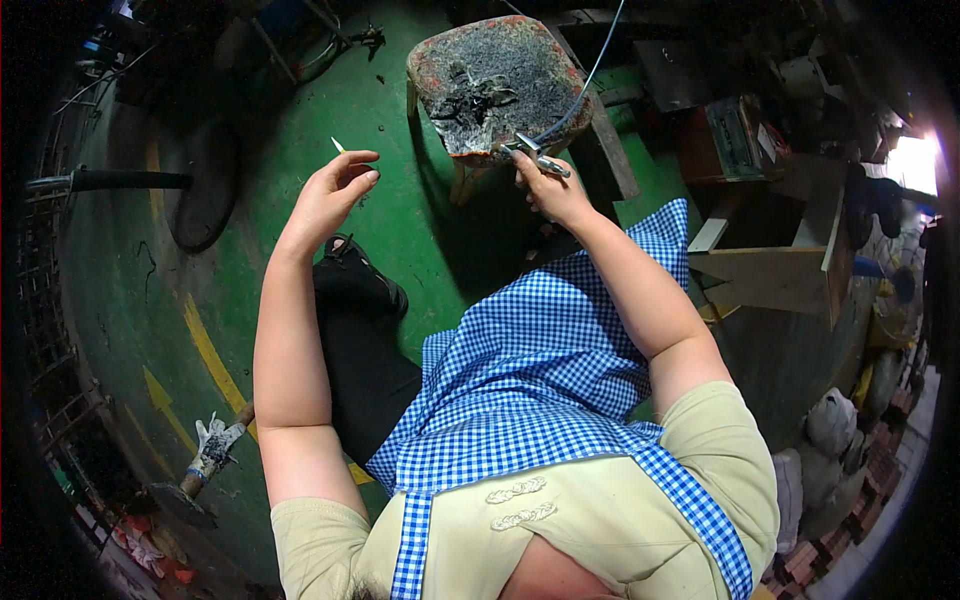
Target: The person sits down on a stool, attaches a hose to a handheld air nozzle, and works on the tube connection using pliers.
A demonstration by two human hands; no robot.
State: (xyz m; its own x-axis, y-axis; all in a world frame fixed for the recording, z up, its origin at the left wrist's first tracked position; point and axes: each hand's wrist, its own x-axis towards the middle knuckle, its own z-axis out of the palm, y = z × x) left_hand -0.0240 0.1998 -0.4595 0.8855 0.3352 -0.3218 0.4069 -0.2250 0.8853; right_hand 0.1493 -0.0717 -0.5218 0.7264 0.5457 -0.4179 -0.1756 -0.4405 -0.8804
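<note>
My left hand (335, 197) is raised over the green floor, with its fingers bent and the thumb close to them. A small pale pointed piece (338, 145) sticks out past its knuckles. Most of that piece is hidden by the fingers, so I cannot make out its kind. My right hand (556, 193) is wrapped round a metal hand tool (552, 167) with a thin hose (592, 78) running up from it. The tool lies at the near right edge of a stool (545, 62), whose worn padded top is covered in dark residue and scraps.
Dark boards and a box (735, 135) stand to the right, beside a wooden frame (770, 275). At left are a black-sleeved bar (130, 180) and a dark curved loop (205, 215). A stick with a grey-white wrapped head (212, 448) stands at lower left.
</note>
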